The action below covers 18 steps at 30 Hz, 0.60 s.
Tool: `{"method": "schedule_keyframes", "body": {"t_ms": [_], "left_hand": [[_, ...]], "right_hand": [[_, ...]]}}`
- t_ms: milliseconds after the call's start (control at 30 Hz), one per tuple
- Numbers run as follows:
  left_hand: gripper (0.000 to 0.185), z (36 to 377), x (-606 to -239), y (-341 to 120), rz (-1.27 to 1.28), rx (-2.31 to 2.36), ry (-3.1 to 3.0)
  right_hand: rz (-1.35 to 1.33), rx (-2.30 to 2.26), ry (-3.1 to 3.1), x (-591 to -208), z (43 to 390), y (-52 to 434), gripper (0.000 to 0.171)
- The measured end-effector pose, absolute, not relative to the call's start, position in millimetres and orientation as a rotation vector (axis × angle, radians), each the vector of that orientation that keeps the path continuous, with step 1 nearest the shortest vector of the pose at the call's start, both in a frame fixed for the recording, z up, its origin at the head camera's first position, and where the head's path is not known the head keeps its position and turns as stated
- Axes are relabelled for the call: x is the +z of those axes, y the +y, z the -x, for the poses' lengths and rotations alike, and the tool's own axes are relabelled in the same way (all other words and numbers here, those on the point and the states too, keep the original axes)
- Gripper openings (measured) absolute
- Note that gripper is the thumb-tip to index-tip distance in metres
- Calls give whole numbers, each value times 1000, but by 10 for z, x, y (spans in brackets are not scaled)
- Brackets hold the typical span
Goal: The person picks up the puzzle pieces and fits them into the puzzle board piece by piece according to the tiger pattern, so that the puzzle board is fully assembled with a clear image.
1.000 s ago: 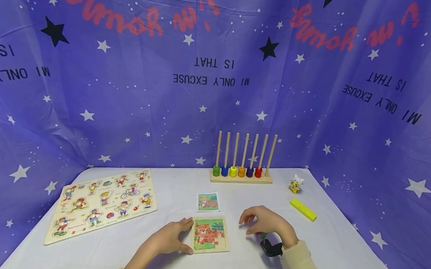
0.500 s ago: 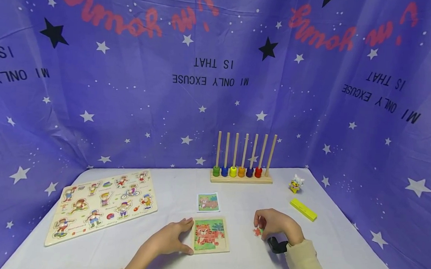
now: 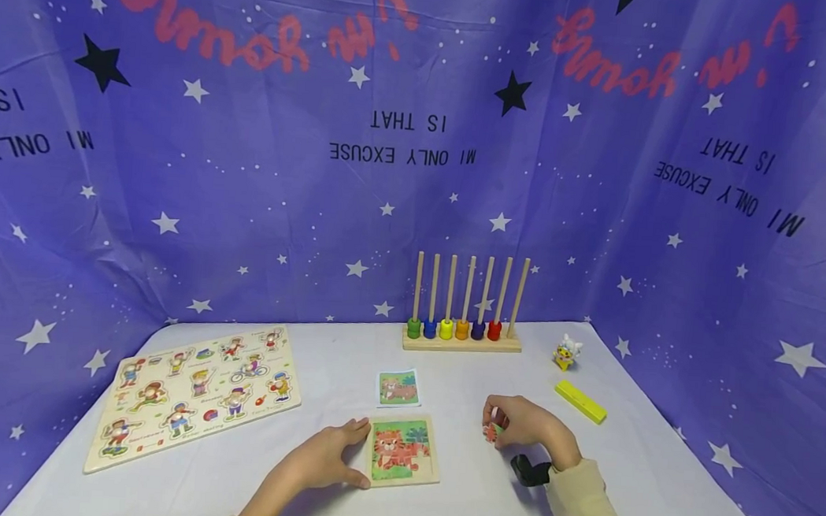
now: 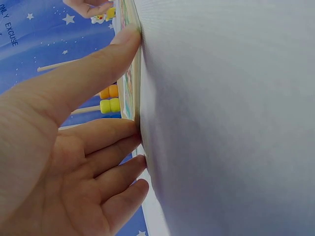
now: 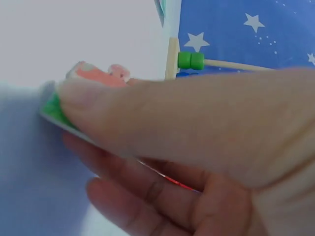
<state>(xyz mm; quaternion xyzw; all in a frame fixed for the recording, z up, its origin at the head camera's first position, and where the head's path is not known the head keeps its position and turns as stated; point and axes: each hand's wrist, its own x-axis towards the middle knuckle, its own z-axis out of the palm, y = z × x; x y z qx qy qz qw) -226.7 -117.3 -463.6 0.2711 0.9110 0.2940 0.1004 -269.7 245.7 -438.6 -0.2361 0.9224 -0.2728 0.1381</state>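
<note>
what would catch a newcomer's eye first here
Probably the tiger puzzle at the table's near edge, steadied by the left hand, and the right hand beside it pinching a puzzle piece. Behind stands the peg rack with coloured rings, before a starry purple backdrop.

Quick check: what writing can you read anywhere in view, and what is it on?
"IS THAT" over "MI ONLY EXCUSE": black print, upside down, on the purple star-patterned backdrop cloth.
Red script on that cloth: unreadable.
Captions on the wooden peg puzzle board with cartoon figures: too small to read.
</note>
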Motion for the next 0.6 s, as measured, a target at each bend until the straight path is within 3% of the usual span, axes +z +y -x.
{"method": "schedule_keyframes", "body": {"t_ms": [600], "left_hand": [[89, 2268, -4622, -1175, -813, 860, 2693]], "right_hand": [[920, -945, 2650, -4420, 2742, 2217, 11]]}}
